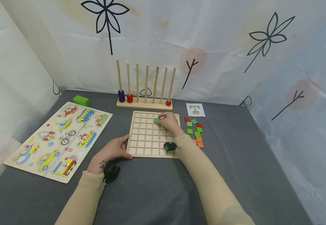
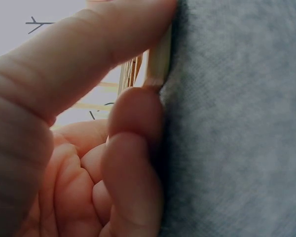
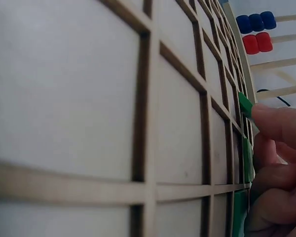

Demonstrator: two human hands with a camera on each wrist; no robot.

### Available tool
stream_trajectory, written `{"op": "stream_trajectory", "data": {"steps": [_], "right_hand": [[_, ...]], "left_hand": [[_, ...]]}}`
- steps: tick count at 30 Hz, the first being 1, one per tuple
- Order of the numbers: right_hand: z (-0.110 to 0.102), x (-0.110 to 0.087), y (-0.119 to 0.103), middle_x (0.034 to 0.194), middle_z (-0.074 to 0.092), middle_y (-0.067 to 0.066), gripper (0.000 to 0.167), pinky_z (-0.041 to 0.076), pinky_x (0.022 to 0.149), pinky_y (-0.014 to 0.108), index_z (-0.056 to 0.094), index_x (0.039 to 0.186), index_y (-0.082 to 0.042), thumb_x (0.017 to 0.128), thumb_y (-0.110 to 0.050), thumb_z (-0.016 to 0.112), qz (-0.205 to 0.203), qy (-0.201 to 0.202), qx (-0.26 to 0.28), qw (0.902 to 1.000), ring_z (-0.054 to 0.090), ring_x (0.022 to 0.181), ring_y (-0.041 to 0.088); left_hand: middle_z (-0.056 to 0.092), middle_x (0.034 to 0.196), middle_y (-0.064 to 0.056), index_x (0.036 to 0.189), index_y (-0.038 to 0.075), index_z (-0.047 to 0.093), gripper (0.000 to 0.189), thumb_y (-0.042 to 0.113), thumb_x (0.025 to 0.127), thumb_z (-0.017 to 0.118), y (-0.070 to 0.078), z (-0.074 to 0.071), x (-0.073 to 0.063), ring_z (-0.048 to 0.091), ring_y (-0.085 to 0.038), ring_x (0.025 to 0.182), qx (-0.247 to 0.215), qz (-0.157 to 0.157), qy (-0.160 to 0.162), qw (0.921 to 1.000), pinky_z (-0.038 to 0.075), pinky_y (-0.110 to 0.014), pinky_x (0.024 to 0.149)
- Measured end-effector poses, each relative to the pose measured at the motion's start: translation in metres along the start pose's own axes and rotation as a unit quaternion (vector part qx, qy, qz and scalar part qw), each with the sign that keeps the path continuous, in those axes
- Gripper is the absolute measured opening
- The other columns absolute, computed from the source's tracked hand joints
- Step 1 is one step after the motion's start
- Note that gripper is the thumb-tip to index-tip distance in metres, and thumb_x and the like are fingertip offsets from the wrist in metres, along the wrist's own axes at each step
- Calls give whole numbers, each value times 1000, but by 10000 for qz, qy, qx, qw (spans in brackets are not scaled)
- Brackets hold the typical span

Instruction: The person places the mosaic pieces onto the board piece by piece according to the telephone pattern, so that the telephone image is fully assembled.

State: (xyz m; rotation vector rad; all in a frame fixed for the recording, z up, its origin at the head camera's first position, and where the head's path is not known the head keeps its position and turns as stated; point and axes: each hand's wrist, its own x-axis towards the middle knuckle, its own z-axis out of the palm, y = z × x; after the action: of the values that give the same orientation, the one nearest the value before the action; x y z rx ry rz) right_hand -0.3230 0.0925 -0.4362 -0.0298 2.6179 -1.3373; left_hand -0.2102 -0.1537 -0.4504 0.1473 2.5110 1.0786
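A square wooden grid board (image 1: 151,134) lies on the grey table. My left hand (image 1: 113,152) holds its near-left corner, thumb by the front edge and fingers along the left side; the left wrist view shows the fingers (image 2: 136,114) against the board's edge (image 2: 159,61). Over the board's far rows my right hand (image 1: 169,121) pinches a green square tile (image 1: 156,120) between thumb and fingertips. In the right wrist view this tile (image 3: 244,104) is tilted over the grid. Two more green tiles, one nearer (image 3: 240,212) and one farther (image 3: 247,160), sit beneath the hand.
Loose green, red and orange tiles (image 1: 189,131) lie right of the board, below a pattern card (image 1: 195,110). Behind stands a pegged bead rack (image 1: 144,105). A vehicle puzzle board (image 1: 59,140) and a green block (image 1: 81,100) are at left.
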Motion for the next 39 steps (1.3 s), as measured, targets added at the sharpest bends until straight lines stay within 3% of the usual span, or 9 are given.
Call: {"op": "stream_trajectory", "data": {"steps": [11,16,20,27,34,39], "right_hand": [[2,-3,-3,127,57,6,37,42,92,39,64,118,-11,82,-14,68,-115,27,-776,9969,53,113,24],[-5,-7,-4,109,60,12,39,46,75,35,61,121,-10,83,-15,67,-251,49,-182,9995,57,92,25],[-20,-11,0,91,60,7,41,43,66,29,60,122,-11,83,-17,68,-542,5,605,9967,53,78,19],[-62,-24,22,79,57,-2,46,31,49,26,54,129,-7,85,-11,66,-774,-103,1437,9865,35,49,8],[-102,-38,58,77,56,-2,51,31,48,26,49,132,-5,85,-13,66,-547,96,1051,9929,33,48,7],[-118,-47,84,73,55,-3,50,35,55,26,51,131,-5,84,-12,67,-280,264,691,9969,38,55,10]], "left_hand": [[52,65,-3,146,6,26,102,17,64,84,0,1,0,44,-14,55,-37,38,2,10000,34,-28,52],[51,65,-3,146,6,25,102,17,64,84,1,0,-1,44,-14,55,-55,53,-2,10000,34,-28,51],[51,65,-4,146,6,25,102,18,64,84,1,0,-2,44,-14,55,-49,91,7,9999,34,-28,51],[52,65,-4,147,6,24,102,19,64,84,0,0,-2,45,-14,55,-32,112,2,9999,34,-27,51],[51,64,-4,146,5,24,102,19,64,84,0,0,-2,44,-14,54,-9,148,-3,9999,34,-27,51],[51,64,-4,146,5,24,102,19,64,84,1,1,-1,44,-14,54,-45,145,11,9999,34,-28,51]]}}
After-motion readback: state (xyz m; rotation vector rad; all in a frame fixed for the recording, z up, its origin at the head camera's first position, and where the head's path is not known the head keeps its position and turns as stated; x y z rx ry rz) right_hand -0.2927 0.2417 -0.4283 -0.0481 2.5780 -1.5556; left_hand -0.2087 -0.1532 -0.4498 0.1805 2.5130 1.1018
